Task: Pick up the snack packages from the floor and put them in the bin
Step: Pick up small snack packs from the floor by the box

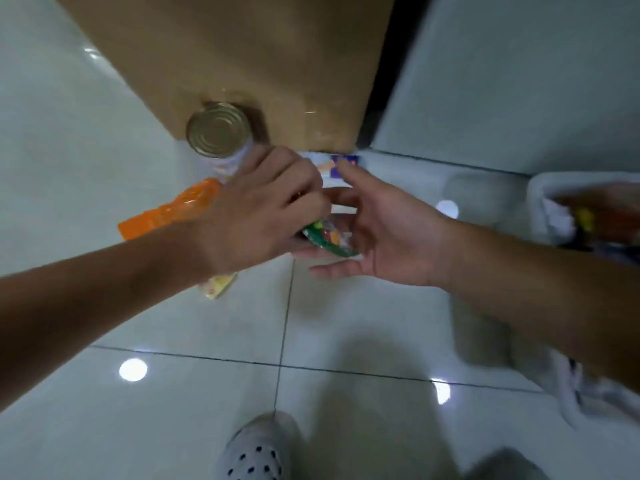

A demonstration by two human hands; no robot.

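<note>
Mid-task. Orange packet (169, 209) and metal-ended canister (218, 129) lie on the floor at left, by the cardboard box (242, 64); yellow packet (218, 285) is half hidden under the left forearm, not picked up; left hand (263, 209) has its fingers curled, pinching the green snack packet (329, 237) at centre, off the floor; purple-and-white packet (332, 168) lies just beyond, at the box corner; right hand (381, 230) has straight fingers, palm turned to the green packet, gripping nothing, which looks like a handover; bin (540, 188) at far right, well apart, holds blurred items. My read: some binned, one in hand, roughly four left.
</note>
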